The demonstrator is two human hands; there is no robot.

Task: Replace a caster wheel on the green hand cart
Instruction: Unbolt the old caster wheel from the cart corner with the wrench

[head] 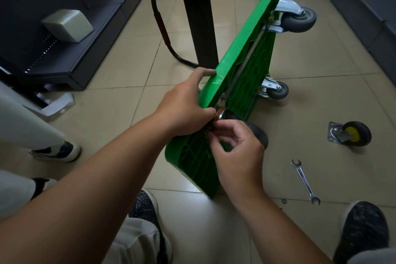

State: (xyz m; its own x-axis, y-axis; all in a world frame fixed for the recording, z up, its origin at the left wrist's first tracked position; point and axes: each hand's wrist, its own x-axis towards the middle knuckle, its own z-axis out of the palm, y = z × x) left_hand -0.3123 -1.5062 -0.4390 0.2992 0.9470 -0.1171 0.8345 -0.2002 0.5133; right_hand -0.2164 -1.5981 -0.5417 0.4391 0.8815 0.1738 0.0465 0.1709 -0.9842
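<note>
The green hand cart [246, 49] stands on its side edge on the tiled floor, its ribbed underside facing right. My left hand [186, 103] grips the cart's near top edge. My right hand [237, 152] pinches a small fastener at the near corner, where a dark caster wheel [259, 135] sits against the underside, partly hidden by my fingers. Two grey casters [299, 19] [277, 90] are mounted farther along. A loose caster with a yellow hub and square plate [351, 134] lies on the floor to the right.
An open-ended wrench [305, 182] lies on the tiles at right, with small washers [284, 201] near it. The cart's black handle [167, 28] is folded out to the left. Dark cabinets line both sides. Another person's shoe [57, 151] is at left; my own feet are below.
</note>
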